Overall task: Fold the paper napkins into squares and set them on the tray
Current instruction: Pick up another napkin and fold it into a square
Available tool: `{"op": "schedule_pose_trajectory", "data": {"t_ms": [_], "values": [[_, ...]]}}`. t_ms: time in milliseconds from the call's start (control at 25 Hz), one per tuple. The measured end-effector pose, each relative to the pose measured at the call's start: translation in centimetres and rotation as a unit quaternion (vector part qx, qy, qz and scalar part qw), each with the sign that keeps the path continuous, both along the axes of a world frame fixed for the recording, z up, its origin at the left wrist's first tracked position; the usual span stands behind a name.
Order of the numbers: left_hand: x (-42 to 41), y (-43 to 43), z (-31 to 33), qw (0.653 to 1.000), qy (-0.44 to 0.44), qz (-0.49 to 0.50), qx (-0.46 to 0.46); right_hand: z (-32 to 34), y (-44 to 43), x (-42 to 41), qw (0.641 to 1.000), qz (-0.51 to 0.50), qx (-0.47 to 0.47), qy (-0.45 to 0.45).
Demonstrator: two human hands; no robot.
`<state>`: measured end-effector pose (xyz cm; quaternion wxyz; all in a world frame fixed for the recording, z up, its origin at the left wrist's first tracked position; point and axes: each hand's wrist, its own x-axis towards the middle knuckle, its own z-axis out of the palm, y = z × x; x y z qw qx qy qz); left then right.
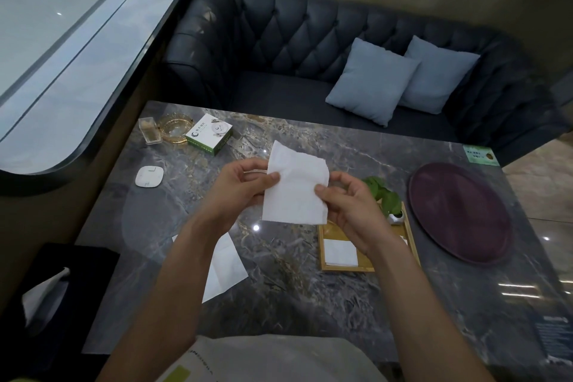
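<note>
I hold a white paper napkin (296, 192) up above the marble table, folded into a tall rectangle. My left hand (240, 187) pinches its left edge with thumb in front. My right hand (347, 211) pinches its right edge. A small wooden tray (410, 234) lies under my right hand, with a folded square napkin (340, 253) in it. Another unfolded napkin (224, 263) lies flat on the table, partly hidden by my left forearm.
A small potted plant (386, 198) stands at the tray's far end. A round dark purple plate (462, 212) lies to the right. At the far left are a glass ashtray (175, 127), a green-white box (209, 133) and a white puck (149, 176). A black tissue box (46, 295) sits near left.
</note>
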<state>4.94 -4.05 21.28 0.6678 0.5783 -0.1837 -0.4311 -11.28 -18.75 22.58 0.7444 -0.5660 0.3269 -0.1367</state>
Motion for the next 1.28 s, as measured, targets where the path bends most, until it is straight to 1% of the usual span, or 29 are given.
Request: {"op": "schedule_pose_trajectory", "data": {"t_ms": [200,560,760,920,1080,1200,1280], "values": [[0.0,0.5,-0.3,1.0,0.003,-0.003,-0.001,0.0,-0.1,-0.1,1.0,-0.01,-0.019,0.008],[0.3,0.8,-0.6,1.0,0.01,0.0,-0.009,0.1,-0.1,0.0,1.0,-0.019,-0.019,0.0],[0.2,0.8,0.0,0.999,-0.014,-0.012,-0.039,0.4,-0.2,0.2,0.999,-0.03,-0.002,-0.025],[0.1,0.9,0.5,0.997,-0.039,-0.019,-0.061,0.7,-0.1,0.1,0.999,-0.007,-0.025,-0.04],[0.0,1.0,0.7,0.995,-0.059,-0.015,-0.075,1.0,0.1,0.1,0.999,-0.002,-0.018,-0.05],[0.1,1.0,0.6,0.995,-0.064,-0.018,-0.07,1.1,0.3,0.3,0.999,-0.004,-0.027,-0.039],[0.1,1.0,0.5,0.998,-0.048,-0.016,-0.049,1.1,0.4,0.3,0.999,-0.008,-0.034,-0.036]]}}
